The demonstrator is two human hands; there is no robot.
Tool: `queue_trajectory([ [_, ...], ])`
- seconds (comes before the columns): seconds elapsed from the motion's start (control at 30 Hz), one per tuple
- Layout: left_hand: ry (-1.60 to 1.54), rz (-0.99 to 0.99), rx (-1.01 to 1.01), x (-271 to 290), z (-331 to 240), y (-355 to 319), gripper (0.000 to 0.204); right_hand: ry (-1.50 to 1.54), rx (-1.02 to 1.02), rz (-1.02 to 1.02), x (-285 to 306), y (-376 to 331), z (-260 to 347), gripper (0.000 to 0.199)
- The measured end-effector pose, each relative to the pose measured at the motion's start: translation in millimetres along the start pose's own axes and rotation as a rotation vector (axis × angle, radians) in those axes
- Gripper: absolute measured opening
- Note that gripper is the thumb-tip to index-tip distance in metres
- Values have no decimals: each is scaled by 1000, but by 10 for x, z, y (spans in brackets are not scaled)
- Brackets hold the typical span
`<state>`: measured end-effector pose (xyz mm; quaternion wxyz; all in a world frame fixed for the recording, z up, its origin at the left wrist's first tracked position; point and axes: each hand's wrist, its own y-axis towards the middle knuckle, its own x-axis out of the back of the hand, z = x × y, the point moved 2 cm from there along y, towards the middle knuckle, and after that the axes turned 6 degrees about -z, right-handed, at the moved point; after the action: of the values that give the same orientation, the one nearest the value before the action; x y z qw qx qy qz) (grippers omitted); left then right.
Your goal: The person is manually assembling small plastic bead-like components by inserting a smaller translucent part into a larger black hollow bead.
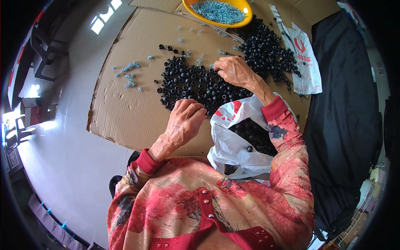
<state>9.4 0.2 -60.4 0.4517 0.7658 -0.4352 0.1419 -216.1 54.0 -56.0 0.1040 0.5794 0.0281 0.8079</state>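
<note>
While left hand (184, 120) touches black pieces (189, 80), right hand (236, 71) perhaps does.

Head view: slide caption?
Left hand and right hand at black pieces on cardboard, yellow bowl of blue pieces beyond.

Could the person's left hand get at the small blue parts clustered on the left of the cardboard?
Probably yes: nothing seems to cover the small blue parts, and only flat cardboard appears to lie between them and the left hand.
</note>
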Motion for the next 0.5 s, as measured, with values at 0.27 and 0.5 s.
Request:
queue_trajectory([
  [0.27, -86, -49, 114, -52, 29, 166, 16, 35, 40, 17, -7, 112, 115, 12],
  [0.5, -374, -141, 476, -25, 174, 402, 12, 72, 29, 24, -25, 122, 118, 14],
])
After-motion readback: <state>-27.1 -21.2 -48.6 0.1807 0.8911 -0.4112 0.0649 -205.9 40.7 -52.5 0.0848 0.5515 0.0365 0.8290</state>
